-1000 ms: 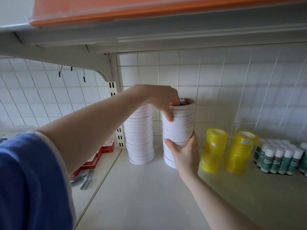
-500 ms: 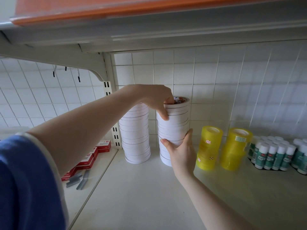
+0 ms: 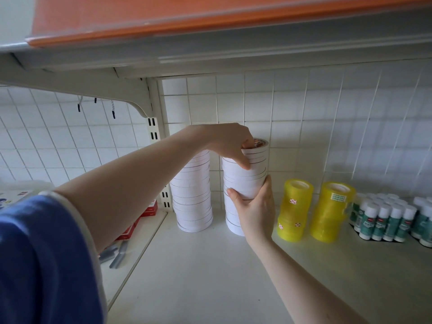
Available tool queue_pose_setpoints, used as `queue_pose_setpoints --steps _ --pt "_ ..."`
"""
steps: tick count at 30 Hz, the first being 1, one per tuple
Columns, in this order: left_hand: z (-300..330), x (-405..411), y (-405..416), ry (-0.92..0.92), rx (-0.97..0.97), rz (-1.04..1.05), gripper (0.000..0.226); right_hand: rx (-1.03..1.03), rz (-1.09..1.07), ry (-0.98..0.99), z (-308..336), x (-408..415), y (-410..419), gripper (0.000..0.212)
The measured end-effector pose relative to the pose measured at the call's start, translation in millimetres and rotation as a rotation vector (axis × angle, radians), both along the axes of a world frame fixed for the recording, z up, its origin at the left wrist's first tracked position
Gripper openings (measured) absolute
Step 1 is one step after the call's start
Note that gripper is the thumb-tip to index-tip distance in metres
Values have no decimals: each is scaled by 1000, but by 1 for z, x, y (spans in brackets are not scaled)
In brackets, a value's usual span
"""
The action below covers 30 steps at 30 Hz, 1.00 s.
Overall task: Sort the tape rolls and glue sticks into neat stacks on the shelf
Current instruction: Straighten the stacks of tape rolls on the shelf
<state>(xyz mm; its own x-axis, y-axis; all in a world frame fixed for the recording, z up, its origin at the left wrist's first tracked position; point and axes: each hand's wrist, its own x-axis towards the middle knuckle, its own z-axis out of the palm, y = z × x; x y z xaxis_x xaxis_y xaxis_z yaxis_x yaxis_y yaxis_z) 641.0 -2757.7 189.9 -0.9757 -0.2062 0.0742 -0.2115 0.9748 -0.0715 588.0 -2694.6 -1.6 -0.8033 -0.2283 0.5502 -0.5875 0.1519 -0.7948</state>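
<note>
Nearest me, my blue sleeve (image 3: 35,260) fills the lower left corner, and my left arm crosses in front of the left white tape stack (image 3: 192,195). On the white shelf (image 3: 198,277), my right hand (image 3: 253,208) wraps its fingers round the middle of the right white tape stack (image 3: 245,181). My left hand (image 3: 228,142) pinches the top rolls, thumb down the side. Just right stand two yellow tape stacks (image 3: 295,210), then upright glue sticks (image 3: 385,218). Left of the divider lie red boxes (image 3: 149,210) and grey staple strips (image 3: 117,253).
</note>
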Motion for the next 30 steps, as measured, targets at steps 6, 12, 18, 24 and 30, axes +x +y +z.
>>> queue_pose_setpoints --steps 6,12,18,24,30 --pt "0 5 3 -4 45 9 43 1 18 -24 -1 1 -1 94" --pt "-1 7 6 17 60 15 36 44 12 -25 2 6 2 99" --pt "0 14 8 53 16 1 40 179 16 2 -6 15 27 84" --pt "8 25 18 195 73 -55 33 282 -29 -8 -17 22 60 60" --pt "4 25 37 280 56 -130 41 428 -96 15 -23 18 98 29"
